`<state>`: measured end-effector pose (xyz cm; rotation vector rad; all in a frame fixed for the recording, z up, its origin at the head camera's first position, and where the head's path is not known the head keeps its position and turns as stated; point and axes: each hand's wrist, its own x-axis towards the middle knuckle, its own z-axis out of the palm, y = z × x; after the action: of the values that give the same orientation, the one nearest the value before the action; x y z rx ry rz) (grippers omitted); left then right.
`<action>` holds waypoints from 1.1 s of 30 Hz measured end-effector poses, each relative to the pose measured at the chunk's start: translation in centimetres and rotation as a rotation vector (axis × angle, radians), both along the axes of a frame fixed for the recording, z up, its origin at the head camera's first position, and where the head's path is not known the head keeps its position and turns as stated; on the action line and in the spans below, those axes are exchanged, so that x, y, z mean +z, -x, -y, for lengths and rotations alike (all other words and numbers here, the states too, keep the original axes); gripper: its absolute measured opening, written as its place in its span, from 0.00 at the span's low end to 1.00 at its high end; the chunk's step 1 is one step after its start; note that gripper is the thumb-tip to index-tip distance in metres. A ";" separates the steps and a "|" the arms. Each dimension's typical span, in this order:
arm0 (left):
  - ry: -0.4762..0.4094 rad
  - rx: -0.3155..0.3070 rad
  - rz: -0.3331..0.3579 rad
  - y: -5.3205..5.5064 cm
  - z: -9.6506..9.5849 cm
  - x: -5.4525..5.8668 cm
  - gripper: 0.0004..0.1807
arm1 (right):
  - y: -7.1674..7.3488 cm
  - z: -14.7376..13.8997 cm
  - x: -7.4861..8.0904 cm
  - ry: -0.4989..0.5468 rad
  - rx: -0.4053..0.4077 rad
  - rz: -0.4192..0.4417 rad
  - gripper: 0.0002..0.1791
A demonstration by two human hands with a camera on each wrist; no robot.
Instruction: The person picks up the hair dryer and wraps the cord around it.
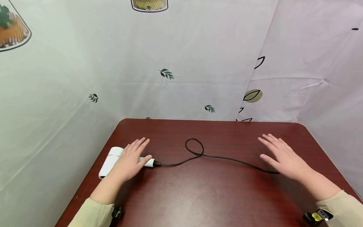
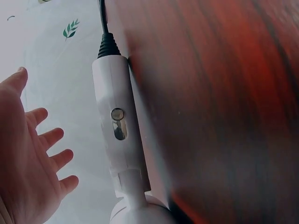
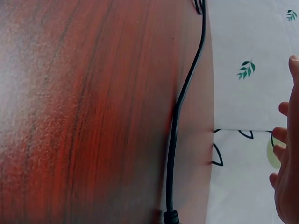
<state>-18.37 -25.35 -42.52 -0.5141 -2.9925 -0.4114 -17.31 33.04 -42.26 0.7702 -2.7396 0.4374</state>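
A white hair dryer [image 1: 108, 164] lies on the left of the table, its handle [image 2: 117, 88] pointing right with a silver slide switch [image 2: 119, 125]. From the handle's end a black cord [image 1: 202, 154] runs rightward across the table, making one loop. My left hand [image 1: 129, 161] is over the hair dryer with fingers spread and hides part of it; in the left wrist view, a gap shows between palm and handle. On the right, my right hand [image 1: 286, 159] is held palm down with straight fingers, above the cord's far end, holding nothing. A thicker black piece [image 3: 171, 217] ends the cord there.
The dark red wooden table [image 1: 193, 195] has rounded far corners. A pale curtain [image 1: 181, 56] with leaf prints hangs behind it and on both sides, close to its edges. Dark devices are strapped at both wrists, including one at the right cuff [image 1: 317, 217].
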 end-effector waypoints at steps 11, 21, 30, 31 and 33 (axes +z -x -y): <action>-0.001 0.129 -0.018 -0.5 2.6 1.1 0.41 | -0.4 -1.7 0.3 -0.001 -0.051 0.041 0.28; -0.014 0.290 0.144 -1.1 6.3 1.8 0.44 | -1.1 -3.6 0.4 -0.158 -0.035 0.092 0.18; -0.047 0.390 0.230 -1.0 7.0 1.8 0.45 | -2.2 -4.5 -0.8 -0.222 0.017 0.146 0.18; -0.043 0.400 0.238 -0.9 7.0 1.8 0.45 | -2.4 -4.5 -1.0 -0.225 0.018 0.157 0.17; -0.038 0.416 0.253 -0.8 7.2 1.8 0.46 | -2.6 -4.5 -1.4 -0.226 0.016 0.178 0.17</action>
<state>-17.57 -32.51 -40.72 0.1818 -3.2016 -0.5266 -14.70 37.50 -43.69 0.8452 -2.9882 0.2098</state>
